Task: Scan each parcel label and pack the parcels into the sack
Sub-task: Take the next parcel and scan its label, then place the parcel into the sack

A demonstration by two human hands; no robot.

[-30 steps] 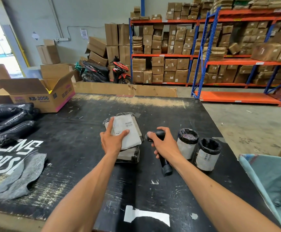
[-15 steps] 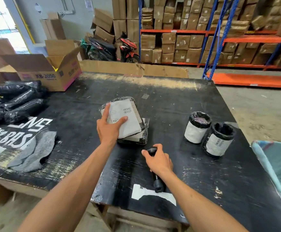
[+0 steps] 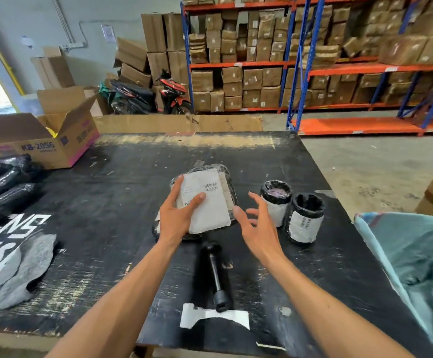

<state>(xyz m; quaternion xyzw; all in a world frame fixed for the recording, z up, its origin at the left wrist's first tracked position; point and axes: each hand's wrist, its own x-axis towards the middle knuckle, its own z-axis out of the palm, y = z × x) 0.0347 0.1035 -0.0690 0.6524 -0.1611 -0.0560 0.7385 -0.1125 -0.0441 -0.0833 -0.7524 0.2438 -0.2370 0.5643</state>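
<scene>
My left hand [image 3: 178, 214] grips a flat parcel [image 3: 211, 202] wrapped in clear film, white label with a barcode facing up, lifted a little over another flat parcel [image 3: 158, 228] on the black table [image 3: 107, 202]. My right hand [image 3: 256, 223] hovers open just right of the parcel, fingers spread, holding nothing. The black handheld scanner [image 3: 215, 275] lies on the table below both hands. Two cylindrical parcels, one [image 3: 276, 202] behind the other [image 3: 304, 219], stand upright to the right, black wrap with white labels. The teal sack [image 3: 417, 267] hangs at the table's right edge.
Several black-wrapped long parcels [image 3: 1, 192] lie at the table's left, with a grey cloth [image 3: 21, 272] in front of them. An open cardboard box [image 3: 42, 140] sits at the back left. Shelving with cartons [image 3: 313, 60] and a motorbike [image 3: 143, 96] stand beyond the table.
My right hand set the scanner down on the table, let go and moved up beside the parcel. My left hand kept its grip on the flat parcel.
</scene>
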